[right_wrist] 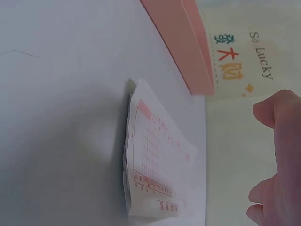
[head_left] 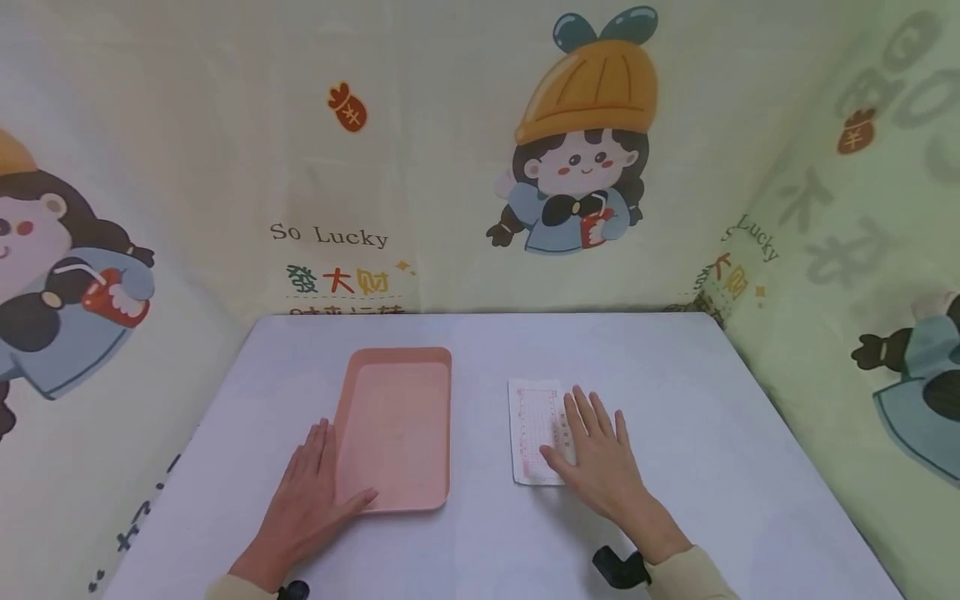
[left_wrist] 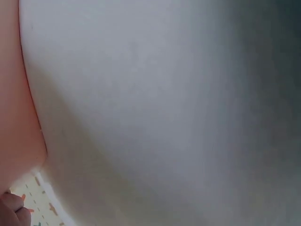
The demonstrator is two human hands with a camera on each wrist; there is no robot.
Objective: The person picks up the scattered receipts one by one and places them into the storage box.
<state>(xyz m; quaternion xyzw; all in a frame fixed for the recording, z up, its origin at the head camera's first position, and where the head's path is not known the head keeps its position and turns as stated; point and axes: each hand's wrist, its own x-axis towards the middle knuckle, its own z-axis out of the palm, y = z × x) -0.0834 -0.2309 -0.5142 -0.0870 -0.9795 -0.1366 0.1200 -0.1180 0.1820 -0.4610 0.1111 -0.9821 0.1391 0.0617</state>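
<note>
A cream cloth backdrop [head_left: 450, 183] rises behind and along both sides of a white table [head_left: 480, 554]. Printed on its back panel is a cartoon girl [head_left: 581, 167] in an orange hat, with further cartoon figures partly visible at the left and right edges of the head view.

On the table, left of centre, lies a pink tray [head_left: 393, 433], rectangular with rounded corners and a raised rim, its long sides running away from the person. The left hand [head_left: 306, 496] is at the tray's left side, fingers straight and together along the rim, thumb stretched over the near left corner, grasping nothing. The right hand [head_left: 603, 462] has its fingers extended and spread, likewise released, above the right part of a paper stack [head_left: 534, 433]. That stack lies flat on the table to the right of the tray, well apart from it (the right wrist view shows several layers at its edge, and red printed lines on top).

Cream sleeves [head_left: 693, 575] end at both wrists, beside small black devices [head_left: 621, 568]. Smallest are the backdrop's "So Lucky" lettering [head_left: 330, 237] and a red pouch print [head_left: 347, 107].
</note>
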